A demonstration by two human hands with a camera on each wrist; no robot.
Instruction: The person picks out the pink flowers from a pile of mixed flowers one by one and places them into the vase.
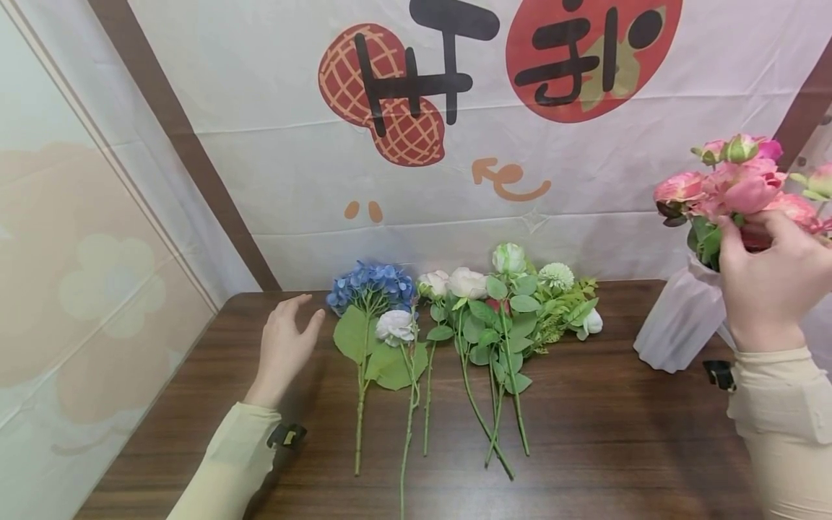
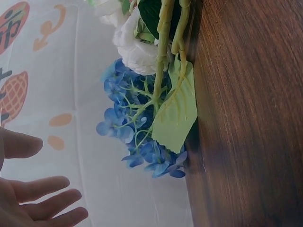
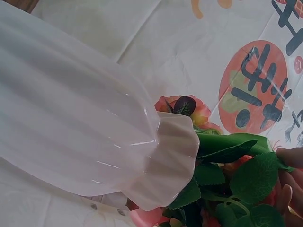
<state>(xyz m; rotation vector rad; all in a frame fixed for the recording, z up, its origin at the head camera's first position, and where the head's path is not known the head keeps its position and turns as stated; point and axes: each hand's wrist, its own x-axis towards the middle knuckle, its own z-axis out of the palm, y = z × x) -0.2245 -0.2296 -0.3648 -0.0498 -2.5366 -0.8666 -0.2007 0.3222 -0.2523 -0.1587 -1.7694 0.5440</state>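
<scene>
The person's right hand is raised at the vase's mouth, its fingers bent in toward the thumb, pinching a pink flower just below the bloom, at the green stem. The forearm in its beige sleeve rises along the right side of the head view. That flower sits among other pink blooms at the top of the white vase, on the right side of the counter.

The left hand holds nothing: its fingers are loosely extended with gaps between them, the thumb apart. It hovers just left of the blue hydrangea, without touching it, the forearm slanting up from the lower left. Between the hands, white flowers and leafy stems lie beside the hydrangea.
</scene>
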